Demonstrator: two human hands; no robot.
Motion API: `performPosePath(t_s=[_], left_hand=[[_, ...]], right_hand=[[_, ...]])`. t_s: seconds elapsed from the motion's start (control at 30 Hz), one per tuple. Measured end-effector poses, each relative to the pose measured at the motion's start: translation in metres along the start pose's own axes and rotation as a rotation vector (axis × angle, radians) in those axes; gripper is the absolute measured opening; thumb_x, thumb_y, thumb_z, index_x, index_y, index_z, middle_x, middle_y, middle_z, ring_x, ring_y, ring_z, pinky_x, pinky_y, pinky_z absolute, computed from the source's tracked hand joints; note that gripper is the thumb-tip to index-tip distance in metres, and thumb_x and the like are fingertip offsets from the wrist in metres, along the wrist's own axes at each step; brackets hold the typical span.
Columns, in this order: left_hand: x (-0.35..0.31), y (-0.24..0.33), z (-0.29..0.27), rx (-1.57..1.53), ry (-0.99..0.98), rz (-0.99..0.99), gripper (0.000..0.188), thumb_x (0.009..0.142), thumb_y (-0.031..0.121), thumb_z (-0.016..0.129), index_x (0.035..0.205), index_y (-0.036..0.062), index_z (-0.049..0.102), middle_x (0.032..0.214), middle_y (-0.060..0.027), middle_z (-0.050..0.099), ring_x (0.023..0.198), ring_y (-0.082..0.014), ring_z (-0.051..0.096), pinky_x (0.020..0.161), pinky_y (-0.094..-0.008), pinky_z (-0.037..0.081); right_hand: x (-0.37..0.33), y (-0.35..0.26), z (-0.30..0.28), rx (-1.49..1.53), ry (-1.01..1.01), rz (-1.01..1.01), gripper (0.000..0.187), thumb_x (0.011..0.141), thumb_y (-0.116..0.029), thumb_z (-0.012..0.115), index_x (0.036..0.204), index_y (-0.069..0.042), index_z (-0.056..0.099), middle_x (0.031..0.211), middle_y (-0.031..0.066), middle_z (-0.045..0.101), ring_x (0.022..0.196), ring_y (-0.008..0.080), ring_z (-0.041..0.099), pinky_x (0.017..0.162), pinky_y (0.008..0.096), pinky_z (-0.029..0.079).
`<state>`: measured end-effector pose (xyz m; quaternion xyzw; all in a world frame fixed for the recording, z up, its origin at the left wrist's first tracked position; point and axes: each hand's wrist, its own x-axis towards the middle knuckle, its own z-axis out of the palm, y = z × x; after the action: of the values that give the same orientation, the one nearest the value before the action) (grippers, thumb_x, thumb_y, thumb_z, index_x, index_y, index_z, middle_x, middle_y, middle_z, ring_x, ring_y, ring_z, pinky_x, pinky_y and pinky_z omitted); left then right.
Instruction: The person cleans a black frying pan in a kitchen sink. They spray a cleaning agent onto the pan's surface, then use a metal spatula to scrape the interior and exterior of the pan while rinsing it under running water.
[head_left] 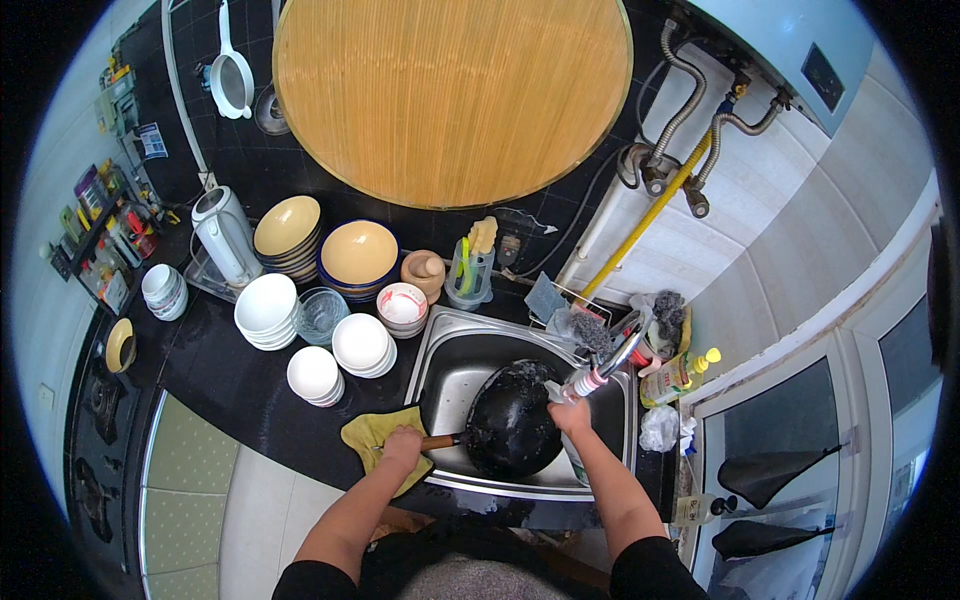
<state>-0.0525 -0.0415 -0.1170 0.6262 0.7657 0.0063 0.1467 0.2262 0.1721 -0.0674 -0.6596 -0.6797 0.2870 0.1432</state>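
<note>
A black wok [513, 420] lies tilted in the steel sink [455, 385], its dark surface wet and whitish in places. My left hand [403, 447] is closed round the wok's wooden handle [438, 441], over a yellow-green cloth [365, 432] draped at the counter's front edge. Above the wok's right side, my right hand [570, 415] is closed just under the pink-and-white nozzle [583, 383] of the faucet [622, 355]. Something whitish shows at its fingers; whether that is water, the nozzle's end or a held thing is unclear.
Left of the sink stand stacked white bowls [268, 305], glass bowls [323, 315], yellow bowls [360, 253] and a kettle [226, 240]. Behind it are a wooden mortar [423, 275] and a utensil holder [470, 275]. A yellow-capped bottle [675, 378] and crumpled plastic [658, 428] stand right.
</note>
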Motion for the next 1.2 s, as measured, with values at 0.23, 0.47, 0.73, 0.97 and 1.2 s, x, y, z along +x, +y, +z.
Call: performPosePath(t_s=[0.23,0.47,0.73,0.97,1.2], left_hand=[[-0.002,-0.001,-0.002,0.009,-0.009,-0.003,0.013,0.077,0.007,0.056,0.085,0.0066,0.065,0.094,-0.0103,0.061,0.092,-0.0265,0.058,0.078,-0.0362,0.050],[0.001,-0.003,0.003,0.009,-0.009,0.023,0.013,0.078,0.010,0.054,0.086,0.0050,0.064,0.093,-0.0121,0.059,0.090,-0.0282,0.058,0.075,-0.0382,0.051],[-0.001,-0.003,-0.001,0.015,0.010,0.042,0.013,0.077,0.007,0.055,0.087,0.0053,0.064,0.091,-0.0116,0.058,0.089,-0.0280,0.058,0.074,-0.0379,0.051],[-0.002,-0.001,-0.004,0.012,0.029,0.060,0.013,0.077,0.008,0.055,0.086,0.0055,0.064,0.090,-0.0116,0.059,0.088,-0.0276,0.058,0.073,-0.0379,0.051],[0.000,-0.004,0.004,0.023,0.038,0.036,0.013,0.078,0.008,0.054,0.084,0.0056,0.064,0.089,-0.0115,0.059,0.087,-0.0276,0.059,0.073,-0.0374,0.051]], right_hand=[[-0.002,-0.001,-0.002,-0.027,-0.024,0.052,0.027,0.067,-0.019,0.064,0.090,-0.005,0.062,0.086,0.0146,0.066,0.083,0.0319,0.064,0.074,0.0386,0.050],[-0.014,-0.001,-0.006,-0.117,-0.019,-0.126,0.028,0.070,-0.020,0.062,0.096,-0.011,0.062,0.094,0.0166,0.064,0.092,0.0350,0.061,0.080,0.0402,0.048],[-0.027,-0.005,-0.014,-0.159,-0.150,-0.107,0.029,0.072,-0.025,0.060,0.098,-0.013,0.063,0.096,0.0171,0.064,0.093,0.0363,0.060,0.083,0.0414,0.048],[-0.026,0.002,-0.005,-0.126,-0.071,-0.116,0.032,0.069,-0.024,0.062,0.099,-0.011,0.064,0.089,0.0207,0.065,0.088,0.0378,0.061,0.080,0.0431,0.049],[-0.021,-0.010,0.004,-0.083,-0.020,-0.143,0.034,0.070,-0.023,0.061,0.103,-0.012,0.061,0.098,0.0187,0.063,0.090,0.0362,0.061,0.082,0.0410,0.048]])
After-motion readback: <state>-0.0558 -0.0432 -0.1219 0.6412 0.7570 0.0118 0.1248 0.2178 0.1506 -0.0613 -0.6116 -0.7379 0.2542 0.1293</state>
